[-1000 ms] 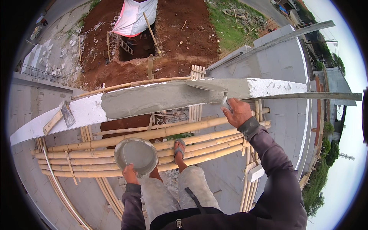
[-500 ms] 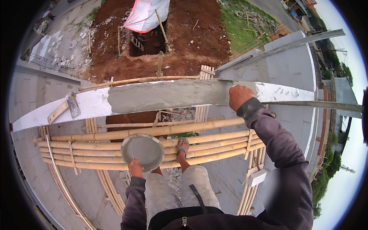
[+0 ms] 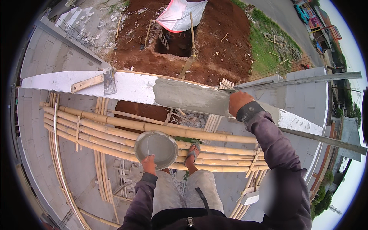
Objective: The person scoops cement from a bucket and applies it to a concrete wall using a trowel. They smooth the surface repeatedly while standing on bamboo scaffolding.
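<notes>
My left hand [image 3: 148,164] grips the near rim of a round grey bucket [image 3: 138,143] with wet mortar in it, held above the bamboo poles. On the wall top, my right hand [image 3: 240,103] is closed around a trowel [image 3: 229,89]. Only a thin dark edge of that tool shows; its handle is hidden in my fist. Wet grey mortar [image 3: 191,94] lies spread along the white block wall [image 3: 132,86], both left and right of this hand. A hatchet-like hammer [image 3: 110,82] with a wooden handle rests on the wall's left part.
I stand on a bamboo scaffold [image 3: 214,156], one sandalled foot [image 3: 193,153] showing. A long grey beam [image 3: 326,142] juts out right of the wall. Beyond lie red soil [image 3: 226,50] and a dug pit [image 3: 174,44] under a pale tarp [image 3: 184,15]. A white block [image 3: 251,198] sits lower right.
The view has turned, so wall, hammer and scaffold appear further right and tilted. Along the mortar, my right hand has moved left, away from its right end. My left hand still holds the bucket.
</notes>
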Demonstrator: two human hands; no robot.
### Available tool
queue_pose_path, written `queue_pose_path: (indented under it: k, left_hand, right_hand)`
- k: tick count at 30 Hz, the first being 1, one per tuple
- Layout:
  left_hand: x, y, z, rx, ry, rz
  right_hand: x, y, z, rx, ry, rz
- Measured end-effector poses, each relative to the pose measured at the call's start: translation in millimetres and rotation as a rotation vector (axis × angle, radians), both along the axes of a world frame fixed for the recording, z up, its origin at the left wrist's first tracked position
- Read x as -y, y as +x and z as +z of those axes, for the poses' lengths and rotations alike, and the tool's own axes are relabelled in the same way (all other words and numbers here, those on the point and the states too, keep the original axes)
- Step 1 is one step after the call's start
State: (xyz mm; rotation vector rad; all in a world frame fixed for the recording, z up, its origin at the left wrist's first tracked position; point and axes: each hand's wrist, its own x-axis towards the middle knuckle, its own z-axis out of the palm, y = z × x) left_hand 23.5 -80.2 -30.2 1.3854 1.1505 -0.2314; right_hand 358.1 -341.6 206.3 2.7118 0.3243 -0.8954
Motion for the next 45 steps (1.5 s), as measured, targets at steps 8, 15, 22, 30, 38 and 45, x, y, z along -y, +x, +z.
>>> queue_pose_path:
  k: [8, 15, 22, 30, 38, 45]
  left_hand:
    - [-24, -7, -11, 0.036, -0.015, 0.115]
    - [-51, -21, -12, -0.026, -0.018, 0.26]
    - [-75, -42, -53, 0.227, 0.514, -0.222]
    - [-90, -53, -56, 0.062, 0.217, -0.07]
    - [-88, -64, -62, 0.03, 0.124, 0.085]
    - [-83, -44, -41, -0.04, 0.024, 0.171]
  right_hand:
    - [-72, -13, 20, 0.009, 0.206, 0.166]
    - [-48, 43, 22, -0.099, 0.06, 0.04]
    - [-20, 63, 87, 0.118, 0.336, 0.226]
    - [-86, 74, 101, -0.332, 0.414, 0.013]
    - [-116, 102, 47, -0.436, 0.01, 0.222]
    - [33, 133, -11, -0.652, -0.412, 0.708]
